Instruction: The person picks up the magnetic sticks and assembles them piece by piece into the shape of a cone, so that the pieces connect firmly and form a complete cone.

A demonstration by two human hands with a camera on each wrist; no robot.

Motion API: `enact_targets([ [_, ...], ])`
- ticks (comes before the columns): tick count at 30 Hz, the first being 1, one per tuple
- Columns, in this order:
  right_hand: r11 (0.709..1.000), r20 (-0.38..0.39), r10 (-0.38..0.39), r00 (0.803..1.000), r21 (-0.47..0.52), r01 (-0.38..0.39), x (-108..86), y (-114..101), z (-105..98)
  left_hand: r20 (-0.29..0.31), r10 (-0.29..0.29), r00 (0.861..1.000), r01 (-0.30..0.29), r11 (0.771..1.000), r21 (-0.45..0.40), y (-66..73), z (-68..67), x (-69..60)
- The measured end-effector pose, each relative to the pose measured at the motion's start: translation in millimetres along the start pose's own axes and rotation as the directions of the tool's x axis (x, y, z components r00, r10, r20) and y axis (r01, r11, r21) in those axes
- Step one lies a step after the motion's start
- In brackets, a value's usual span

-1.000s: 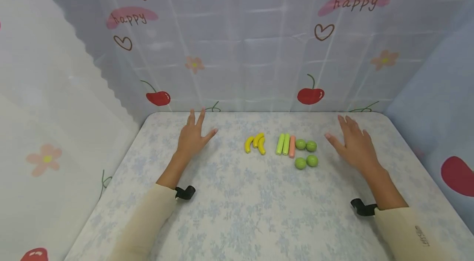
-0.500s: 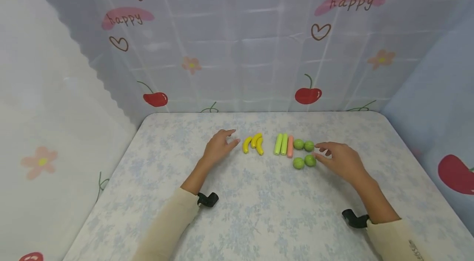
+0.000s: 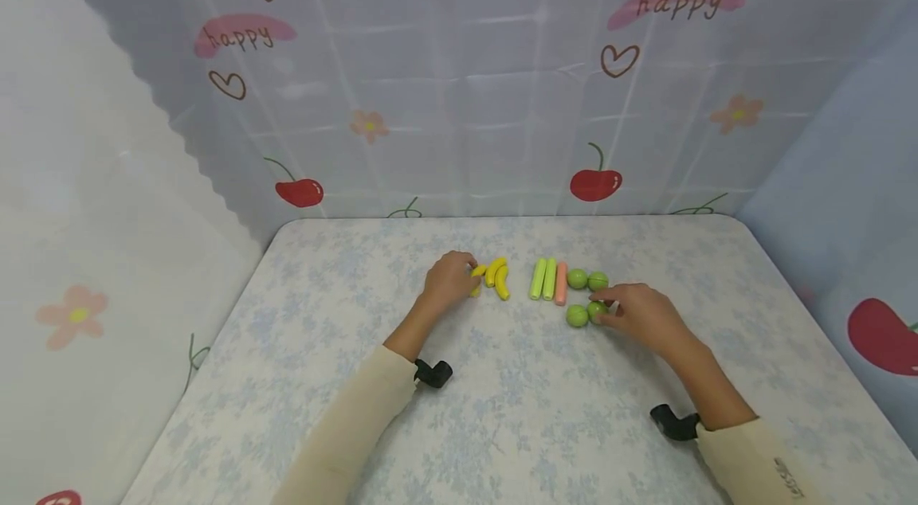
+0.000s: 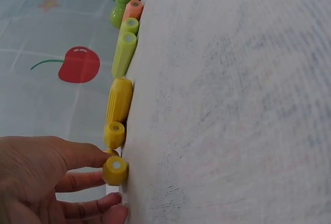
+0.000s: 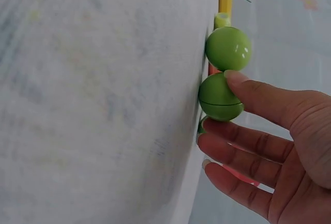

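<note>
My left hand (image 3: 449, 280), nearly closed, pinches the leftmost banana (image 4: 115, 171); my right hand (image 3: 641, 315), ball-wide, pinches the near-right green ball (image 5: 220, 97). Both on surface (image 3: 531, 393). Best grip: the ball's widest part, evenly, without nudging the neighbouring ball (image 3: 577, 315).

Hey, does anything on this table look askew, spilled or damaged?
No spill or damage that I can see. Slightly askew: the yellow bananas lie at differing angles, while the light green sticks and orange stick line up side by side.
</note>
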State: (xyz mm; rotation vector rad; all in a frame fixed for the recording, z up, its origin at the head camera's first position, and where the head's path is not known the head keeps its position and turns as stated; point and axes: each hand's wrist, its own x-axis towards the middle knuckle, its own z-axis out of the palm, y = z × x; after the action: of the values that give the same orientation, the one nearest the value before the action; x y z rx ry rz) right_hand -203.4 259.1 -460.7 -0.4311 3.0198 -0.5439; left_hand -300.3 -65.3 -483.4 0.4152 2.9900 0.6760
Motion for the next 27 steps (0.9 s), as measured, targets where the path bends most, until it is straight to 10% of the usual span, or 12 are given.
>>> enact_targets([
  [6, 1.0, 0.024, 0.005, 1.0, 0.013, -0.005, 2.1, -2.2, 1.3, -0.017, -0.037, 0.999, 0.038, 0.999, 0.026, 1.8, -2.0, -0.3],
  [16, 0.997, -0.074, 0.069, 0.995, 0.039, -0.066, -6.2, -4.3, -6.8, 0.021, 0.008, 1.0, -0.004, 0.976, -0.218, -17.1, -17.0, -22.6],
  [27, 0.999, -0.178, 0.017, 0.984, 0.034, -0.011, -22.2, -30.9, -19.0, 0.099, 0.123, 0.988, -0.056, 0.86, -0.507, -34.4, -20.5, -67.0],
])
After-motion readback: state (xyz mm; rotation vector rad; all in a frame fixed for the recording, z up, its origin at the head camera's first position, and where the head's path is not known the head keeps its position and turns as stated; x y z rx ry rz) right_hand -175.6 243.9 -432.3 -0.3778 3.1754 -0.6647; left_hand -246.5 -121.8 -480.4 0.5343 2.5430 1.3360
